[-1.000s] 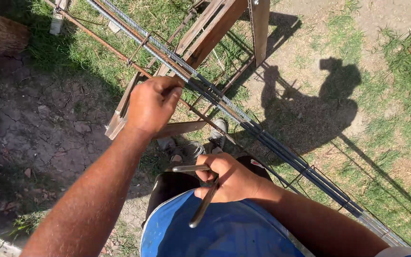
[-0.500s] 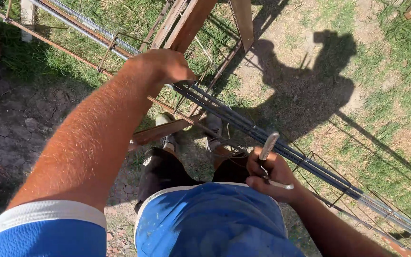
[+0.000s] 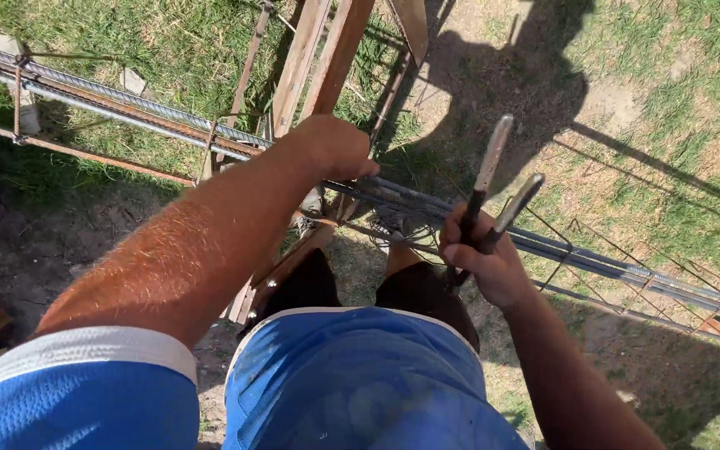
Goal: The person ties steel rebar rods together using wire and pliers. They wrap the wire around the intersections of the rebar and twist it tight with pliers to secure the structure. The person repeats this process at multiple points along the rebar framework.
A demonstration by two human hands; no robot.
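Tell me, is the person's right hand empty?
No, the right hand grips a metal pincer tool whose two handles stick up beside the steel bars.

One head-worn view looks steeply down (close) over the hands.

I see long ribbed steel reinforcing bars [image 3: 127,104], dull grey with a rough, ridged surface, bound by thin rust-brown wire stirrups [image 3: 18,92] with a matt, oxidised look. My right hand [image 3: 485,262] grips a two-handled metal pincer tool [image 3: 493,187]; its handles are smooth, bare metal that catches the sun with a soft shine. My left hand [image 3: 331,146] rests on the bars. The brown wooden trestle [image 3: 322,58] is rough-sawn, matt timber. My blue shirt [image 3: 360,392] is woven cloth, slightly sheeny. The ground [image 3: 35,250] is dry, cracked earth.
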